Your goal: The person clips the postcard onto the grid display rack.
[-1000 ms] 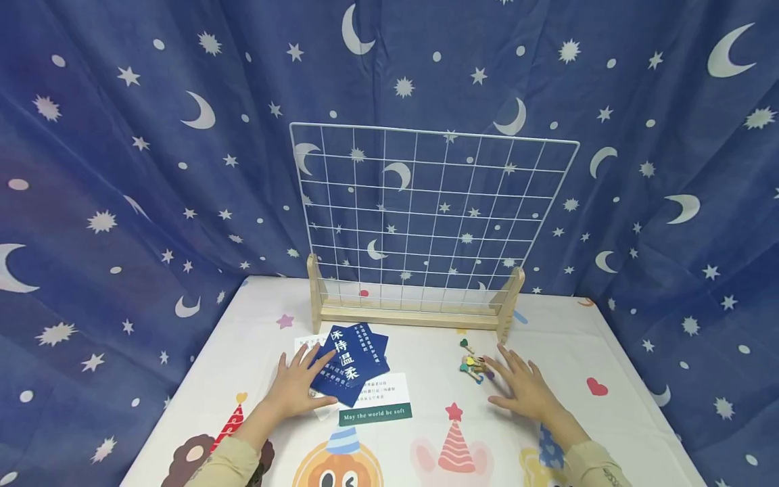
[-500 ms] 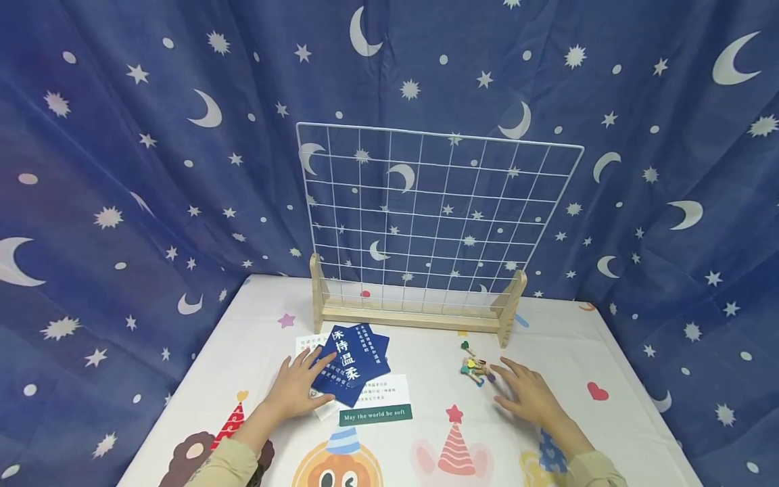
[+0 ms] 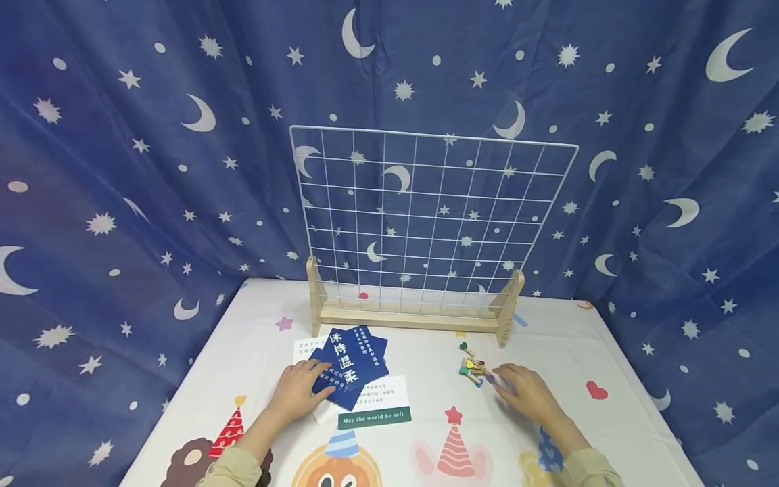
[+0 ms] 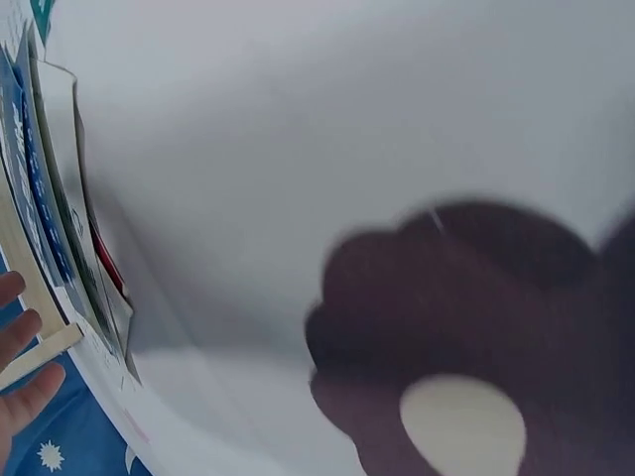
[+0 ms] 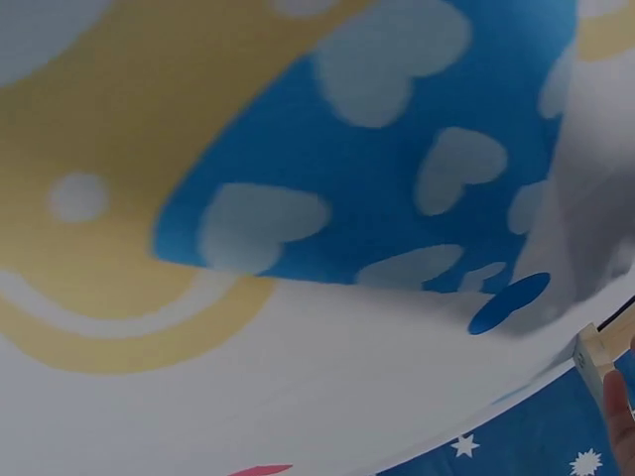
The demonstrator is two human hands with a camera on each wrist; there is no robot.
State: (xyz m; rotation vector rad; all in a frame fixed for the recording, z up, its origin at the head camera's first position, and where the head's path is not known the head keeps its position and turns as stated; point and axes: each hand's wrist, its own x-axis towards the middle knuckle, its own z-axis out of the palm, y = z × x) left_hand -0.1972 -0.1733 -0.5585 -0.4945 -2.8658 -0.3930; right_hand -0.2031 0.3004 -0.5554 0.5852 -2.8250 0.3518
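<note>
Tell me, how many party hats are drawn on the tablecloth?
3 show fully: a red striped hat by the left hand, a blue hat under the green-banded card, and a pink hat in the middle. More may hide under the arms.

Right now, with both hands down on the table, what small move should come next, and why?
Probably the right hand should pinch one of the small coloured clips: its fingers lie beside them, while the left hand already rests on the blue cards.

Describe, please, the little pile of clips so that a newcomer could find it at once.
Start at the white wire grid in its wooden stand. Just in front of the stand's right foot, the colourful clips lie on the tablecloth, beside the right hand; they are tiny and multicoloured, unlike the flat blue cards.
</note>
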